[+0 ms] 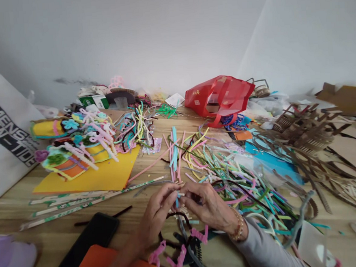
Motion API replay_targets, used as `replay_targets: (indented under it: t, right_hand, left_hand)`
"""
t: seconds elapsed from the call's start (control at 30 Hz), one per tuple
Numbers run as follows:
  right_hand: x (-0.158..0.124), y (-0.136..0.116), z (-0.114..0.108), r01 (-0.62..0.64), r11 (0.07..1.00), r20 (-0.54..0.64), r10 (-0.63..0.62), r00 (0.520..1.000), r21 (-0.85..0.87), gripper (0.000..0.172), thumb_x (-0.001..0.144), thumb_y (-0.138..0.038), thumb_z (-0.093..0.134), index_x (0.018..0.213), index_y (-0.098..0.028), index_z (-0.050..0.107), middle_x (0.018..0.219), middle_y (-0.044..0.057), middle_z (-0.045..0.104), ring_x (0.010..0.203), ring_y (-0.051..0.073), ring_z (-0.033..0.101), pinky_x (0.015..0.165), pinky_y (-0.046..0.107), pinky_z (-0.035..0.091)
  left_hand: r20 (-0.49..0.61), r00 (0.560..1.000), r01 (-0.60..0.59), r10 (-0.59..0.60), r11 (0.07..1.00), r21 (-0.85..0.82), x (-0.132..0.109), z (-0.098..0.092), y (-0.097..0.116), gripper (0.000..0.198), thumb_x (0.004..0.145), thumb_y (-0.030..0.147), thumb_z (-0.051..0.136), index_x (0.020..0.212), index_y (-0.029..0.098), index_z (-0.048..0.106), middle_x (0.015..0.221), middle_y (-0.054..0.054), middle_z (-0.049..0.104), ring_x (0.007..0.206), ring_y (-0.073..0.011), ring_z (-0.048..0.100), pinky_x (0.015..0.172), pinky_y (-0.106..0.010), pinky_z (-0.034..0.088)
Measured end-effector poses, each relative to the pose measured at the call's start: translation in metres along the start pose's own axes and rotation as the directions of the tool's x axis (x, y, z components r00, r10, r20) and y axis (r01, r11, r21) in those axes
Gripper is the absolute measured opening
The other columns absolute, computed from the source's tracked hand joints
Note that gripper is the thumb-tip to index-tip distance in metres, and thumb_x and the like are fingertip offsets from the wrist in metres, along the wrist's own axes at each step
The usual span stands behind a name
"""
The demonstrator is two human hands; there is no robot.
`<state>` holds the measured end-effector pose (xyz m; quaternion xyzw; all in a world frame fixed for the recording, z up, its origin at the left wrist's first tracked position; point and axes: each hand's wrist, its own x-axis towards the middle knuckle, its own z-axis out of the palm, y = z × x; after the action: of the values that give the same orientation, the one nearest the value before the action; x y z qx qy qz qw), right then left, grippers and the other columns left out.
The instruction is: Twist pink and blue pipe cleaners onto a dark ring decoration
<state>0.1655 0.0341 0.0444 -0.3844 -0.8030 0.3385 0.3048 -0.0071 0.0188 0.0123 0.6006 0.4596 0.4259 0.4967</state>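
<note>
My left hand [156,218] and my right hand [209,206] meet at the front middle of the wooden table [32,188]. Both pinch a short light-blue pipe cleaner piece [177,198] between their fingertips. The right wrist wears a beaded bracelet [238,229]. Under the hands lie pink twisted pipe cleaners [200,234] and dark ones. Just beyond the hands spreads a loose heap of coloured pipe cleaners and paper strips [223,167].
A yellow sheet [108,177] carries finished pipe-cleaner flowers [87,140] at the left. A black phone [93,237] and an orange pad [92,263] lie front left. A red bag [220,94] stands at the back. Brown cardboard cut-outs [309,132] crowd the right. A white bag [1,137] leans far left.
</note>
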Motion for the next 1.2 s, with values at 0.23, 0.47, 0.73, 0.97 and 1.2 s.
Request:
replay_targets:
  t: [0.23, 0.47, 0.73, 0.97, 1.2]
  right_hand:
    - [-0.001, 0.003, -0.003, -0.078, 0.997, 0.008, 0.078, 0.997, 0.026, 0.006, 0.085, -0.016, 0.053, 0.081, -0.016, 0.058, 0.059, -0.006, 0.051, 0.053, 0.007, 0.043, 0.052, 0.018, 0.031]
    - [0.0, 0.006, -0.001, -0.1, 0.995, 0.037, 0.098, 0.994, 0.03, 0.015, 0.089, -0.025, 0.051, 0.083, -0.016, 0.06, 0.059, -0.005, 0.049, 0.053, 0.008, 0.041, 0.05, 0.02, 0.029]
    - [0.001, 0.018, 0.004, -0.118, 0.993, 0.01, 0.118, 0.993, 0.027, 0.028, 0.093, -0.033, 0.044, 0.079, -0.015, 0.059, 0.057, -0.005, 0.044, 0.053, 0.009, 0.037, 0.051, 0.021, 0.028]
    - [0.001, 0.019, 0.005, -0.126, 0.992, -0.009, 0.126, 0.992, -0.003, 0.031, 0.093, -0.034, 0.044, 0.076, -0.014, 0.061, 0.056, -0.004, 0.044, 0.052, 0.009, 0.038, 0.051, 0.021, 0.028]
    - [0.001, 0.021, 0.003, -0.139, 0.99, 0.003, 0.139, 0.99, 0.038, 0.029, 0.092, -0.034, 0.046, 0.076, -0.014, 0.059, 0.055, -0.005, 0.044, 0.052, 0.008, 0.037, 0.05, 0.021, 0.028]
  left_hand:
    - [-0.009, 1.0, -0.016, 0.016, 1.0, 0.0, 0.004, -0.002, -0.001, 0.017, 0.085, 0.03, 0.053, 0.097, 0.02, 0.062, 0.093, -0.003, 0.066, 0.087, -0.0178, 0.061, 0.072, -0.023, 0.048]
    - [0.006, 1.0, -0.012, 0.012, 1.0, 0.0, 0.004, -0.001, 0.0, 0.009, 0.085, 0.028, 0.054, 0.085, 0.02, 0.058, 0.074, 0.001, 0.062, 0.071, -0.0146, 0.057, 0.064, -0.021, 0.044]
    - [0.041, 0.999, 0.029, -0.029, 1.0, -0.004, 0.002, 0.003, -0.001, 0.017, 0.087, 0.035, 0.049, 0.091, 0.02, 0.057, 0.08, -0.002, 0.062, 0.072, -0.0165, 0.056, 0.065, -0.024, 0.045]
    - [0.036, 0.998, 0.044, -0.043, 0.999, -0.016, -0.001, 0.003, -0.006, 0.018, 0.087, 0.035, 0.049, 0.093, 0.021, 0.058, 0.087, -0.004, 0.061, 0.078, -0.018, 0.056, 0.07, -0.024, 0.045]
    - [0.126, 0.99, 0.081, -0.069, 0.993, -0.092, 0.003, 0.001, -0.002, 0.014, 0.089, 0.033, 0.047, 0.093, 0.021, 0.052, 0.082, 0.0, 0.058, 0.074, -0.0147, 0.055, 0.069, -0.023, 0.045]
